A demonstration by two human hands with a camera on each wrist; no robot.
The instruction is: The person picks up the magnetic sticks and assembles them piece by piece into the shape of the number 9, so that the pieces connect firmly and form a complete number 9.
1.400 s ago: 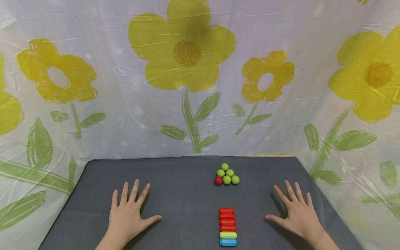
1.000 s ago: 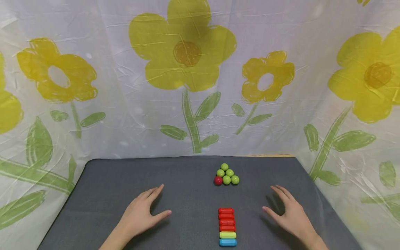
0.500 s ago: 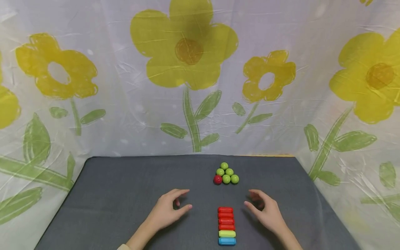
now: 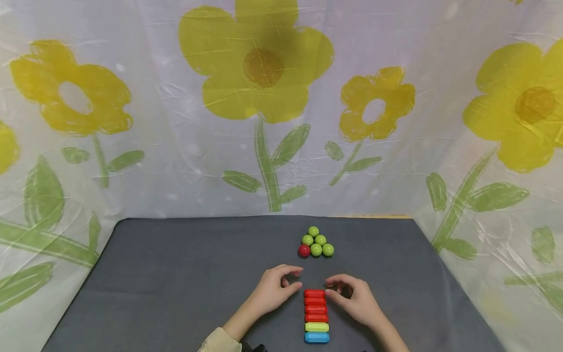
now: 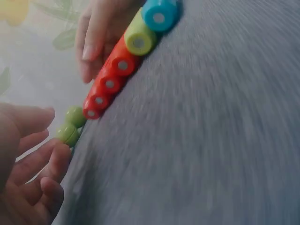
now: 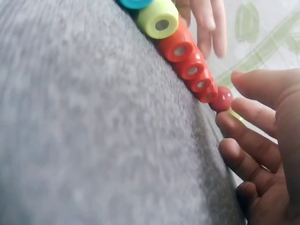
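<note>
A column of short plastic rods lies on the dark table. Several red rods (image 4: 315,309) are at the far end, then a yellow-green rod (image 4: 316,327) and a blue rod (image 4: 316,338) nearest me. Round silvery spots show on their ends in both wrist views. To the left of the far red rods, my left hand (image 4: 276,288) hovers with loosely bent fingers and holds nothing. My right hand (image 4: 355,299) is at their right side, fingers also bent and grasping nothing; its thumb tip is close to the farthest red rod, and whether they touch is unclear.
Beyond the rods, a red ball (image 4: 304,251) and several green balls (image 4: 316,250) form a triangle. The dark table (image 4: 176,274) ends at a flower-printed sheet (image 4: 193,146) behind and at both sides. A small black object (image 4: 254,348) shows by the left sleeve.
Both hands have come inward from wide apart, spread fingers bending as they moved, and now flank the far end of the rod column. The rods and balls keep their arrangement.
</note>
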